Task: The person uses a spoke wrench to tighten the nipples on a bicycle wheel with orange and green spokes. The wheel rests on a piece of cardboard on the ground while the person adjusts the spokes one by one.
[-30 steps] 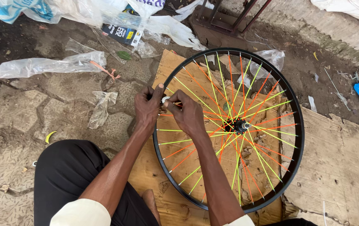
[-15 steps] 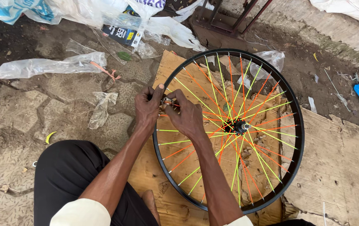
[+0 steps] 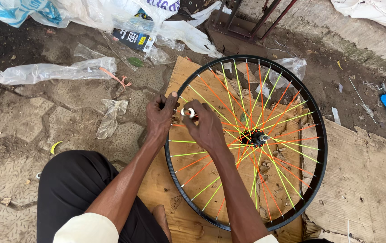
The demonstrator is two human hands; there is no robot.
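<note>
- Since the earlier view, both hands have kept their place at the left side of the rim, and the small white ring-shaped tool [image 3: 187, 112] has come into plain sight between the fingers.
- Nothing else has shifted: the bicycle wheel [image 3: 247, 139] lies flat where it lay, so the work goes on at the same spot on the rim rather than moving round it.
- Left hand [image 3: 160, 118] has its grip closed over the black rim [image 3: 173, 118], thumb up on top and fingers curled beneath, steadying it.
- Right hand [image 3: 207, 128] reaches in across the spokes, its grip pinched together on the white tool just inside the rim, beside the left thumb.
- That tool sits at the outer end of a spoke, touching or nearly touching it; the exact contact is too small to tell.
- Spokes in orange [image 3: 211, 92] and yellow-green [image 3: 202, 102] run from the rim to the dark hub [image 3: 258, 137], which is well apart from both hands.
- Under the wheel lies a sheet of brown cardboard [image 3: 359, 180], spread over the paved ground [image 3: 26, 121].
- A crumpled clear plastic bag [image 3: 53, 72] lies off to the left, and a dark printed box [image 3: 133, 39] sits near the top among more plastic.
- One black-trousered knee [image 3: 71, 184] of the person shows at lower left.
</note>
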